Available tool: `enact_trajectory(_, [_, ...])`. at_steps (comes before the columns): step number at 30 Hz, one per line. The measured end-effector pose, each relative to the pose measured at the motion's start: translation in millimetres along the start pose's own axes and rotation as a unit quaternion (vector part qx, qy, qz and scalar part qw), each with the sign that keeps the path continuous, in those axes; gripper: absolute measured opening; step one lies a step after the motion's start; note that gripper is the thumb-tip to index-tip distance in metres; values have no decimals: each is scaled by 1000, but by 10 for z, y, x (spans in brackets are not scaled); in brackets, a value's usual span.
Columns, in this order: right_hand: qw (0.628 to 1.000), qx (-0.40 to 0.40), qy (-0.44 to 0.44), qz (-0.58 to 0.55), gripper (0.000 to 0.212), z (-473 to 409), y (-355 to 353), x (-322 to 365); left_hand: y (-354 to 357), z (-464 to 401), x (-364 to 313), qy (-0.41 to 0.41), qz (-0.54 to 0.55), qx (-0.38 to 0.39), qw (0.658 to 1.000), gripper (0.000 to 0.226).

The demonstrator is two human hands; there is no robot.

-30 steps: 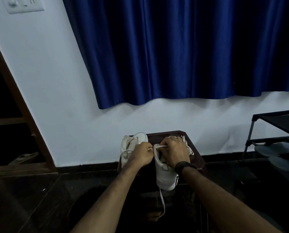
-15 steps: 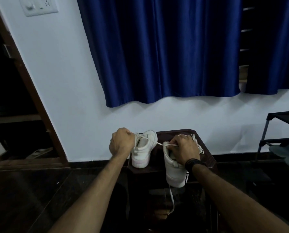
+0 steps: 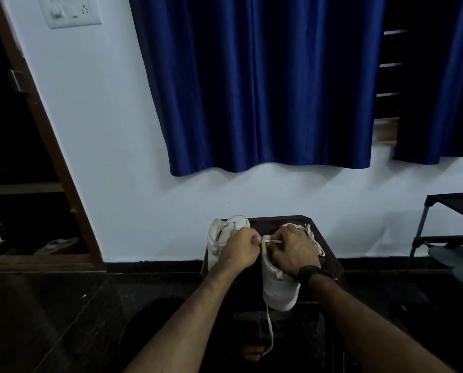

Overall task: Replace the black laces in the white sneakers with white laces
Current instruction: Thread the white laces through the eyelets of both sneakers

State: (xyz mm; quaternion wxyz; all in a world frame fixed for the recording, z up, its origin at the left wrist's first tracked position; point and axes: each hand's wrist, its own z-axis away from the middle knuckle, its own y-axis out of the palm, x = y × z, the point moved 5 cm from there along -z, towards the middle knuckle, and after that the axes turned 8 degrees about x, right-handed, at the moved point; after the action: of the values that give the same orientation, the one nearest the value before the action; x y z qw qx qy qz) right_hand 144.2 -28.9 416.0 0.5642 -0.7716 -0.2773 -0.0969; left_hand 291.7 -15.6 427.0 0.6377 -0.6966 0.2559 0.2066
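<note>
Scanning from the left edge, I see a dark doorway with a brown wooden frame (image 3: 60,168), then a white switch plate (image 3: 71,10) high on the pale wall. A blue curtain (image 3: 265,84) hangs across the middle. Below it stands a small dark table (image 3: 330,262) carrying both white sneakers. The left sneaker (image 3: 219,238) sits at the table's left side, partly behind my left hand (image 3: 239,251), whose fingers are curled tight, pinching the end of a white lace (image 3: 272,240). That short stretch of lace runs across to my right hand (image 3: 295,251), which grips the right sneaker (image 3: 277,289) at its top with bent fingers; a dark band circles that wrist. Another lace end (image 3: 270,332) dangles below the toe. Far right stands a black metal rack (image 3: 424,238).
</note>
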Motion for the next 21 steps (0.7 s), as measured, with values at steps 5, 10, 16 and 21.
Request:
enact_trajectory(5, [1000, 21, 19, -12, 13, -14, 9, -27, -141, 1, 85, -23, -72, -77, 994, 24])
enact_trajectory(10, [999, 29, 20, -18, 13, 4, -9, -21, -149, 14, 147, -113, 1, -1, 994, 25])
enact_trajectory(16, [999, 47, 9, -8, 24, -26, 32, 0, 19, -139, 135, -108, 54, 63, 991, 40])
enact_trajectory(21, [999, 23, -19, -15, 20, -83, 67, -34, 417, -205, 216, -104, 169, 123, 972, 26])
